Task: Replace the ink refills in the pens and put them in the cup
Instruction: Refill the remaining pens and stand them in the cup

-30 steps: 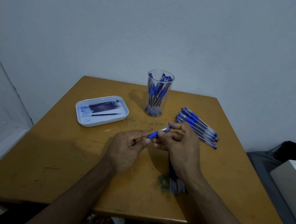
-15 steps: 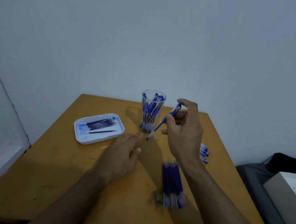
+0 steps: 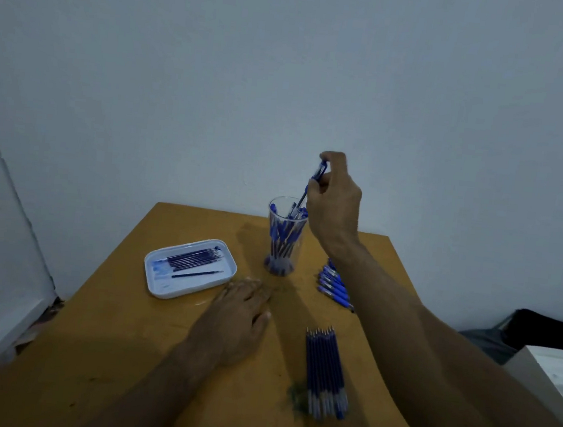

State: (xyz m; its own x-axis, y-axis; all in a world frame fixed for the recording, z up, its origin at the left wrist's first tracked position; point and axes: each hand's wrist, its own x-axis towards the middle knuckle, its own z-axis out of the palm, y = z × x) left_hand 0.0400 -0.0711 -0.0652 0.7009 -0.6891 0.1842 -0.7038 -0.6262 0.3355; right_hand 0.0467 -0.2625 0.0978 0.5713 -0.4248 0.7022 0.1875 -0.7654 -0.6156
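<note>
Head view shows the right hand (image 3: pixel 336 201) raised at the upper centre of the frame, above and just right of the clear cup (image 3: pixel 284 236). Its thumb and fingers pinch the top end of a blue pen (image 3: pixel 312 185), which slants down and to the left so that its lower end dips past the cup's rim, in among the blue pens already standing inside. The cup stands upright near the far edge of the wooden table (image 3: pixel 122 353). The left hand (image 3: pixel 241 316) lies palm down on the table at the centre of the frame, fingers straight and relaxed, holding nothing; its outline is somewhat blurred. Left of the cup sits a white tray (image 3: pixel 163 288) with a row of dark refills and one separate refill lying in it. Right of the cup, partly hidden behind the right forearm, a small pile of blue pens (image 3: pixel 333 285) lies on the table. Lower right of centre, a bundle of refills (image 3: pixel 325 372) lies side by side with the tips pointing away toward the wall, well apart from both hands.
</note>
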